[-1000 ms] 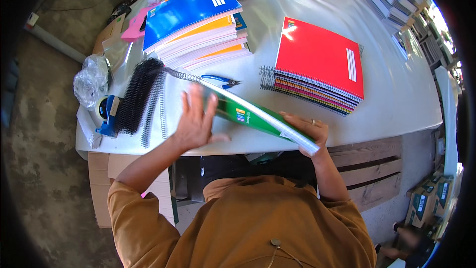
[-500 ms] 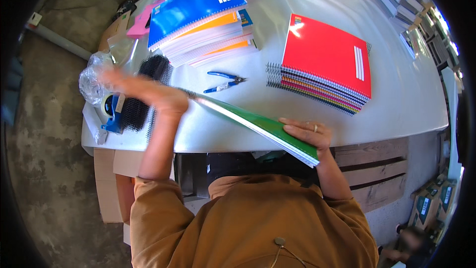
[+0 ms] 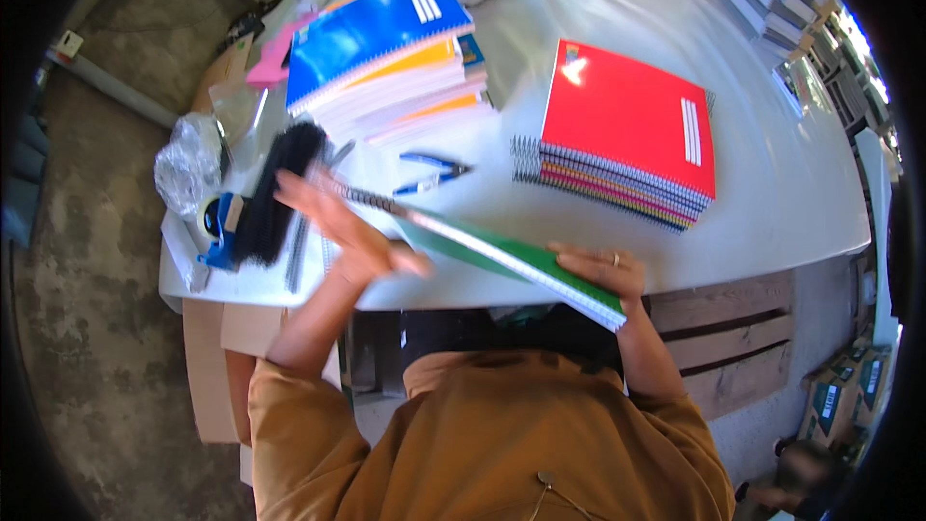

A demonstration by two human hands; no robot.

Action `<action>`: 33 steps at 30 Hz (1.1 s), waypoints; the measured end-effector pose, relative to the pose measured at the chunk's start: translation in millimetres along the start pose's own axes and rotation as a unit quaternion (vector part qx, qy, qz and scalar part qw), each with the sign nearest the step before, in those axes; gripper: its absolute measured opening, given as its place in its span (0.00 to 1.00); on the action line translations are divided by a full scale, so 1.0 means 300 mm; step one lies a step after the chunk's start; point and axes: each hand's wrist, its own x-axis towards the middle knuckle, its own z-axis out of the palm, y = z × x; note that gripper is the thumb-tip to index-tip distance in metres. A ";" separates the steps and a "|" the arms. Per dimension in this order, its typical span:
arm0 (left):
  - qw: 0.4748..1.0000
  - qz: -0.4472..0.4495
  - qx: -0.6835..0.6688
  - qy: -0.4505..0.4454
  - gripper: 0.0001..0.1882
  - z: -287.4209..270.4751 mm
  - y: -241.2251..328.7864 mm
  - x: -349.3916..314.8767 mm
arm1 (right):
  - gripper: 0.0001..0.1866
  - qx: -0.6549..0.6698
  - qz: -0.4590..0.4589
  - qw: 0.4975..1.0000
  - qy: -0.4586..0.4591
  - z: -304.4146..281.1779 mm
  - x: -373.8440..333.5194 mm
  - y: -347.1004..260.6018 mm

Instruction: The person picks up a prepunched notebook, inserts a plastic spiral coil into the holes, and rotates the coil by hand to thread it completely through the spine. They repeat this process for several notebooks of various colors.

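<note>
One green notebook point(image 3: 521, 251) sits at center frame, slanting from middle left down to lower right, spine edge toward you. Your right hand point(image 3: 603, 275) pinches its lower-right end, fingers on top of the cover. A wire coil point(image 3: 368, 199) sticks out past its upper-left end. Your left hand point(image 3: 349, 233), blurry, is left of center with fingers spread; can't tell if it touches the coil. Blue-handled pliers point(image 3: 451, 173) lie just above the notebook. Red-topped notebook stack point(image 3: 627, 116) at upper right of center, blue-topped stack point(image 3: 376, 34) at upper left. Black coils point(image 3: 280, 198) and a blue tape dispenser point(image 3: 223, 232) at middle left, all on the white table point(image 3: 772, 193).
</note>
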 end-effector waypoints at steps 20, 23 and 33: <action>0.878 -0.197 -0.306 -0.312 0.10 -0.046 -0.100 0.225 | 0.10 0.095 0.249 0.954 0.136 -0.066 -0.038 0.037; 0.890 -0.247 -0.238 -0.301 0.07 -0.044 -0.098 0.225 | 0.10 0.088 0.257 0.958 0.092 -0.071 -0.042 0.037; 0.940 -0.282 -0.171 -0.083 0.14 0.046 -0.026 0.237 | 0.09 0.133 0.245 0.948 0.155 -0.038 0.006 -0.010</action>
